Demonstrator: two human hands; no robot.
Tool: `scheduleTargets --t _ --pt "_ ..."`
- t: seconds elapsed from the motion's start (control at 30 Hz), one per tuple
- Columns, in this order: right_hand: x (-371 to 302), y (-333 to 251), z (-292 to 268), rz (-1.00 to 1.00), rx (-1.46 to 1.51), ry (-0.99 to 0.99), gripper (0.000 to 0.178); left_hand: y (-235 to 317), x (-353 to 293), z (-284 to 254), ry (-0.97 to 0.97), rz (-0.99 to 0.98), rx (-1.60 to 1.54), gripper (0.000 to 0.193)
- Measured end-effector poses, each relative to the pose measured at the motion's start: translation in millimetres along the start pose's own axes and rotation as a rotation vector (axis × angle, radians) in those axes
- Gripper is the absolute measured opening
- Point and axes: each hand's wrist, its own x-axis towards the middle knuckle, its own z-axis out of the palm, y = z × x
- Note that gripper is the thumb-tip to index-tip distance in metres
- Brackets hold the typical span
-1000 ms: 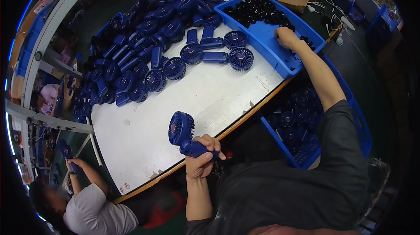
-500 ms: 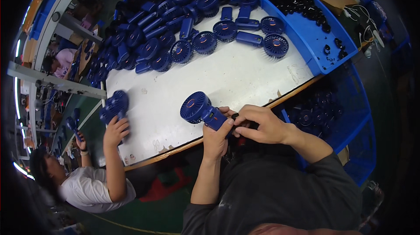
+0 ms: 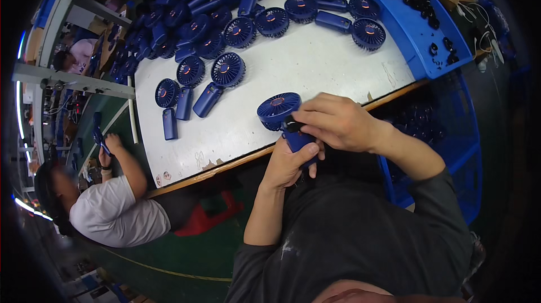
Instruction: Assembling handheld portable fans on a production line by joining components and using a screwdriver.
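My left hand is wrapped round the handle of a dark blue handheld fan, its round grille tilted up over the table's front edge. At the fan's neck sits a small glossy black part. The fingers of my right hand are closed against this part, pinching it; their tips are partly hidden and slightly blurred.
A white table carries a big heap of blue fans, with three fans apart at the left. A blue bin of black parts stands far right; blue crates sit below. A co-worker sits at left.
My right hand has moved up from the handle's lower end to the fan's neck with the black part. The co-worker's hand has left the table, and three fans now lie there.
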Motion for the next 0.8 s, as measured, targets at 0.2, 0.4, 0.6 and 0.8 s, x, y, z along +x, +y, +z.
scheduleTargets --t 0.2,0.4,0.6,0.8 --pt "8 -8 10 0.029 -0.086 -0.081 0.042 -17 1 -6 0.047 0.136 -0.147 0.068" --pt "-16 -31 22 0.220 -0.160 -0.158 0.060 -21 4 22 0.318 0.169 -0.253 0.052" --pt "-80 -19 40 0.789 0.628 0.154 0.039 18 19 47 0.215 0.811 1.309 0.084" --pt "-233 6 13 1.073 0.330 0.726 0.044 109 23 -110 0.747 0.675 1.923 0.071"
